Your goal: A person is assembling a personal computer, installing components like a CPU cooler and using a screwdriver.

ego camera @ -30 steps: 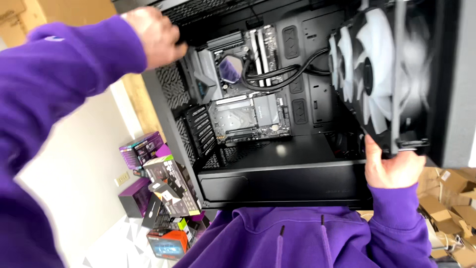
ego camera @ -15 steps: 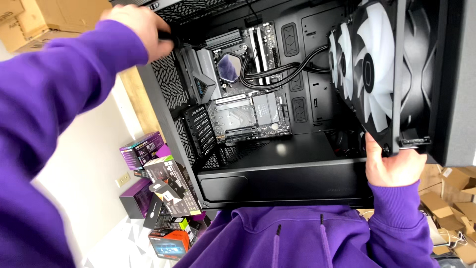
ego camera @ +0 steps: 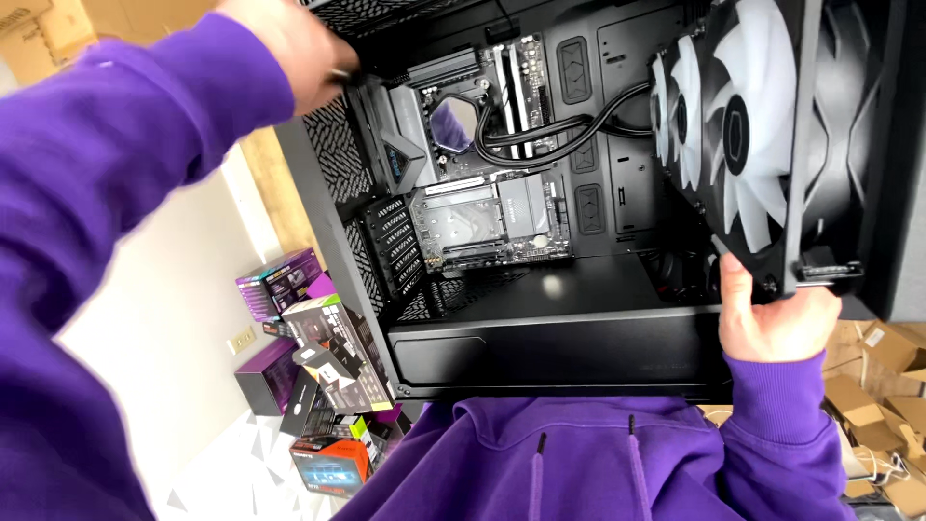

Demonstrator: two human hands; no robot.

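Observation:
An open black computer case (ego camera: 540, 357) fills the view, with a motherboard (ego camera: 482, 222) mounted inside. A round cooler block (ego camera: 453, 123) sits on the board, and two black hoses (ego camera: 564, 135) run from it to a black radiator with white-bladed fans (ego camera: 757, 135) at the right. My right hand (ego camera: 776, 323) grips the radiator's near end and holds it against the case's inner side. My left hand (ego camera: 289, 48), blurred, is at the case's upper left corner with its fingers curled. Something small and dark shows at its fingertips, but I cannot tell whether it is held.
Several purple and black product boxes (ego camera: 309, 357) lie piled left of the case. Loose brown cardboard pieces (ego camera: 887, 386) lie at the lower right. My purple hoodie (ego camera: 579, 463) fills the bottom of the view.
My left hand has moved slightly up and right along the case's top corner and is now blurred. My right hand keeps the same hold on the radiator.

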